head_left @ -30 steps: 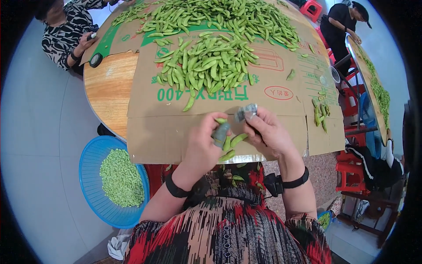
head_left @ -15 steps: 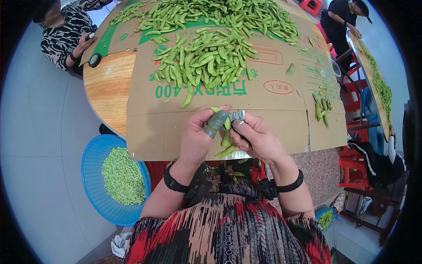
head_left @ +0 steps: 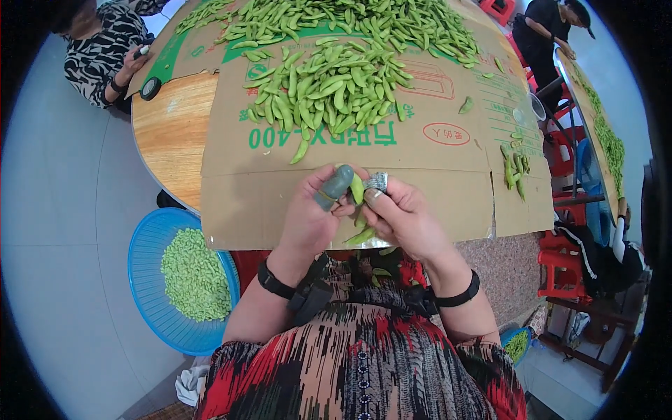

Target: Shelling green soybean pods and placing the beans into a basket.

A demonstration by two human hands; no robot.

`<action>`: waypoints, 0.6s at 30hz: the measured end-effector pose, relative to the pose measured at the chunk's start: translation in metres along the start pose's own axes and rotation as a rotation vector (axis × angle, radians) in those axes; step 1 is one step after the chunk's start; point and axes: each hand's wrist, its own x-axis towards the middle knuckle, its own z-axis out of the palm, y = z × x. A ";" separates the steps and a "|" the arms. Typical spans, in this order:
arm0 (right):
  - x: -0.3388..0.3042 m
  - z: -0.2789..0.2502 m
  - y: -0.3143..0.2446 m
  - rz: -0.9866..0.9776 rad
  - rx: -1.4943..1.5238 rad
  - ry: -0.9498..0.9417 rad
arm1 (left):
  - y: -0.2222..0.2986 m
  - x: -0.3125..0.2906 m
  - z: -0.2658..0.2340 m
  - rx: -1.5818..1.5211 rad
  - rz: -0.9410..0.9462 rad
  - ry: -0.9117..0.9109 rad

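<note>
Just above the near edge of the cardboard, my hands come together on a green soybean pod (head_left: pixel 358 188). My left hand (head_left: pixel 308 218) is closed on its left side, with a grey-green sheath (head_left: pixel 334 187) over the thumb. From the other side my right hand (head_left: pixel 409 218) pinches the pod; a patterned wrap (head_left: pixel 376 182) covers one fingertip. Part of the pod is hidden by the fingers. More green pods (head_left: pixel 362 236) show beneath my hands. Farther off, a pile of pods (head_left: pixel 332 91) lies on the cardboard (head_left: pixel 259 189).
A blue basket (head_left: pixel 143 280) of shelled beans (head_left: pixel 192 276) stands at lower left. Several loose pods (head_left: pixel 516 171) lie to the right, and a larger heap (head_left: pixel 350 21) at the back. People sit or stand around; red stools (head_left: pixel 560 269) are at right.
My left thumb has shifted slightly up and left, uncovering more of the pod. My right hand has moved a little left and still pinches.
</note>
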 end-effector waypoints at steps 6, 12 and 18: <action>0.000 0.007 0.002 -0.591 -1.314 0.385 | -0.008 0.000 0.001 0.890 0.265 0.181; 0.010 -0.020 0.001 -0.469 -0.996 0.350 | -0.002 0.002 0.005 0.706 0.143 0.068; 0.013 -0.018 0.005 -0.390 -0.755 0.261 | 0.005 0.004 0.005 0.068 -0.062 0.076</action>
